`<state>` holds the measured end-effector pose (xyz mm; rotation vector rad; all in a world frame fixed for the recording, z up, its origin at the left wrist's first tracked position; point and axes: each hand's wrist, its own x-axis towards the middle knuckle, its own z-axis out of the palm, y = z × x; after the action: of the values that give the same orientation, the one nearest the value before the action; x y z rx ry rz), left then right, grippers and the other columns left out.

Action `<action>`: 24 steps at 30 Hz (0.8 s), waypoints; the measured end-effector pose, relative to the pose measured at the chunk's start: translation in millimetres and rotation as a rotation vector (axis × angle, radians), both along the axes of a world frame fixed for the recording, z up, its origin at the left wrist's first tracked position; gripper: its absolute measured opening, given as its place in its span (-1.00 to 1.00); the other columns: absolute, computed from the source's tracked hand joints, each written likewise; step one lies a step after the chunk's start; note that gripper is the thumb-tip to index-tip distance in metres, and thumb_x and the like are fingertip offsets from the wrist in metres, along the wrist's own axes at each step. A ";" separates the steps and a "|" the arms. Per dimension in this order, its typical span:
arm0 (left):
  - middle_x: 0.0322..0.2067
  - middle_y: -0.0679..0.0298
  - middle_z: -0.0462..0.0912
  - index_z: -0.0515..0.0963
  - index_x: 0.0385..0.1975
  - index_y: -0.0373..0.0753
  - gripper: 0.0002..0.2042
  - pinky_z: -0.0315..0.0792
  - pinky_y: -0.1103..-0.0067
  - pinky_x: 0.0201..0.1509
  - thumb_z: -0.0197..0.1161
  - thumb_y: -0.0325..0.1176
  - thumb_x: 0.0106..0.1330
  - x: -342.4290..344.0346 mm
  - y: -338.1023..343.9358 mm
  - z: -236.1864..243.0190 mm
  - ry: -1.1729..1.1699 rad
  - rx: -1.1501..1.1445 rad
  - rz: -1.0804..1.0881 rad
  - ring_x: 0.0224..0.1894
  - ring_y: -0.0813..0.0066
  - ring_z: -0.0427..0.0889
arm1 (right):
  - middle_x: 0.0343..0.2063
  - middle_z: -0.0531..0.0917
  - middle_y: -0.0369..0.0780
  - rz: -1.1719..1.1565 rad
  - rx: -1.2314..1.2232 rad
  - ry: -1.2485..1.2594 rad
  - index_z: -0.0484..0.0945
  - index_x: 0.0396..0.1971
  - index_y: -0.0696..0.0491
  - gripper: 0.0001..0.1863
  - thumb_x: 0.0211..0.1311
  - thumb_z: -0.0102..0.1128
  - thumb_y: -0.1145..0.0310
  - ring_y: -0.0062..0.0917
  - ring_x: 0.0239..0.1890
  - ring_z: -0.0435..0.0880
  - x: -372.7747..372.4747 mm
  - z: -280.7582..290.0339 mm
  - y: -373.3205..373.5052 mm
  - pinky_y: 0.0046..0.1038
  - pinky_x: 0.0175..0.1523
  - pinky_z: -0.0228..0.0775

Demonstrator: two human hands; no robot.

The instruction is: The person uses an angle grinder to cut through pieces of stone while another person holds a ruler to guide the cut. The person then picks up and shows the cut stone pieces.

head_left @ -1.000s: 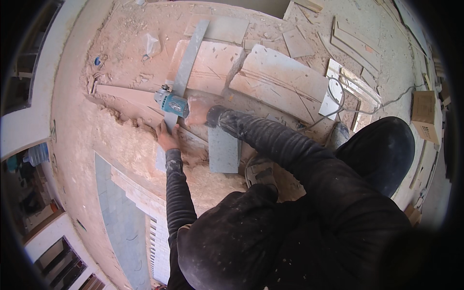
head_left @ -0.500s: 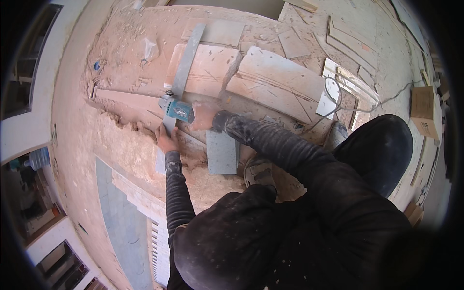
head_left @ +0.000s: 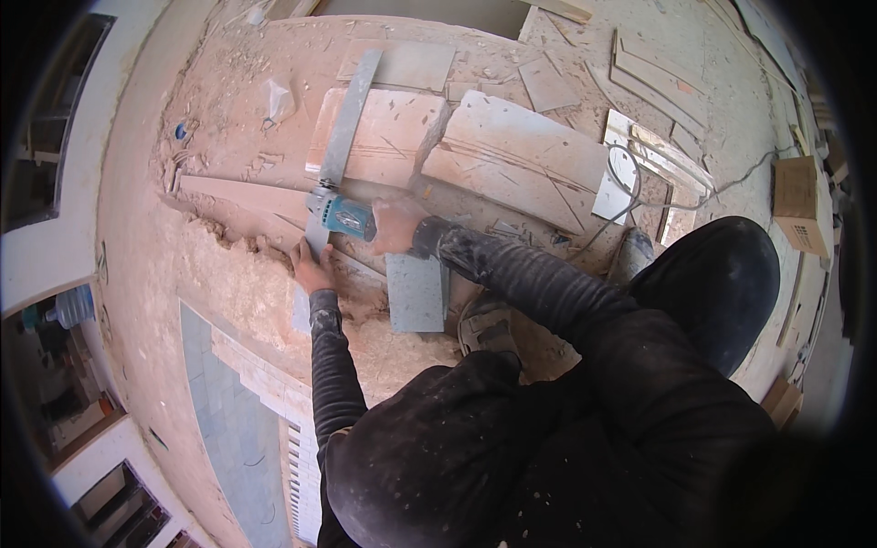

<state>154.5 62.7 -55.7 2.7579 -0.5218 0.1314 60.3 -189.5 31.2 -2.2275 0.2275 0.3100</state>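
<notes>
My right hand point(head_left: 396, 225) is wrapped round the body of a teal angle grinder point(head_left: 347, 216). The grinder's head lies over a long narrow grey tile strip point(head_left: 352, 119); its disc is too small to make out. With fingers and thumb on its two edges, my left hand point(head_left: 313, 266) grips the near end of that strip. The far part of the strip crosses a large dusty slab point(head_left: 393, 132). Just right of my left hand stands a short stack of grey tile pieces point(head_left: 416, 292).
A second broken slab point(head_left: 516, 155) lies to the right, with a looped cable point(head_left: 630, 187) beyond it. A cardboard box point(head_left: 804, 203) stands at the far right. Broken rubble point(head_left: 247, 265) edges a raised ledge on the left. A plastic bag point(head_left: 277, 99) lies at the far left.
The grinder and my right hand have shifted slightly right and nearer along the strip. My left hand keeps its hold on the strip's near end.
</notes>
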 end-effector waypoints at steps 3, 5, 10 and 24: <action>0.01 -0.08 0.48 0.45 0.13 -0.35 -0.39 0.43 0.26 0.10 0.39 -0.10 0.13 0.3 0.0 -0.7 0.001 0.000 0.003 0.05 -0.06 0.50 | -0.29 0.64 0.12 -0.013 -0.026 -0.022 0.52 -0.25 0.29 -0.35 -0.29 0.44 0.07 -0.08 -0.13 0.62 -1.6 -1.1 0.4 -0.21 0.02 0.43; 0.01 -0.08 0.48 0.46 0.13 -0.35 -0.39 0.43 0.26 0.10 0.38 -0.10 0.13 0.4 -0.7 -1.2 0.000 0.000 0.004 0.05 -0.06 0.50 | -0.31 0.64 0.11 -0.022 -0.036 -0.034 0.52 -0.27 0.29 -0.36 -0.29 0.44 0.08 -0.09 -0.14 0.63 -1.6 -1.4 1.0 -0.21 0.01 0.44; 0.01 -0.07 0.47 0.46 0.12 -0.35 -0.39 0.43 0.26 0.10 0.37 -0.08 0.15 -0.2 0.9 0.1 0.007 -0.001 0.006 0.05 -0.06 0.50 | -0.25 0.66 0.07 0.013 0.014 0.055 0.59 -0.27 0.24 -0.44 -0.29 0.38 0.15 -0.15 -0.13 0.67 9.2 9.8 0.0 -0.25 -0.01 0.51; 0.02 -0.06 0.46 0.45 0.12 -0.37 -0.38 0.42 0.26 0.11 0.37 -0.07 0.15 -0.4 -0.1 -0.5 0.011 -0.004 0.001 0.05 -0.07 0.48 | -0.23 0.69 0.04 -0.004 0.033 0.099 0.65 -0.26 0.20 -0.47 -0.31 0.40 0.19 -0.21 -0.10 0.68 43.0 4.9 12.1 -0.30 0.00 0.53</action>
<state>154.1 62.5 -56.2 2.7538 -0.5170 0.1173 103.3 -177.5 36.1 -2.1817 0.2779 0.4202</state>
